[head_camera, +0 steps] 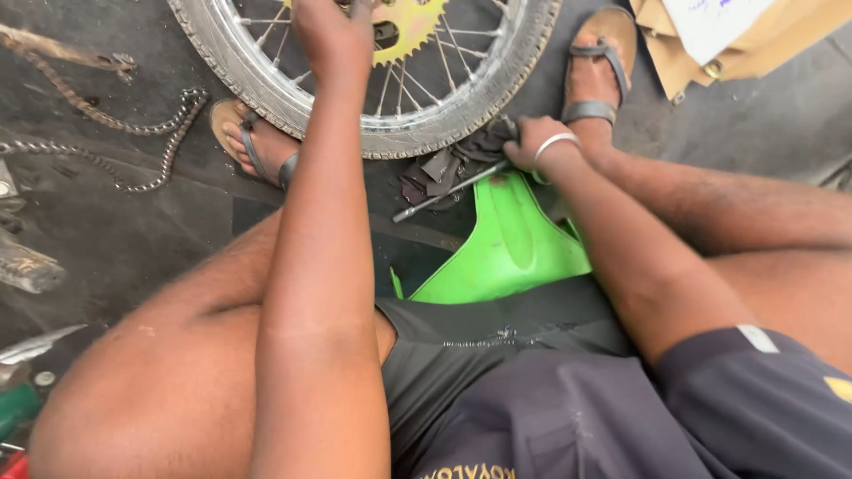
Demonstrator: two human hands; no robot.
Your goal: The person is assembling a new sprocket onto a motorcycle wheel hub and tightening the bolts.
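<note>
A spoked wheel with a silver rim [266, 89] and a yellow sprocket [413, 31] lies on the dark floor between my sandalled feet. My left hand [333, 27] reaches over the spokes and rests near the sprocket; what its fingers hold is hidden. My right hand [537, 142], with a metal bangle at the wrist, is closed on the end of a long metal tool [448, 192] that lies slanted beside the rim. Dark rubber scraps [435, 168] sit under the tool.
A green plastic stool [506, 248] is under me. A drive chain [133, 133] curls on the floor at the left. Cardboard [763, 44] lies at the top right. Small tools and parts sit at the left edge [27, 266].
</note>
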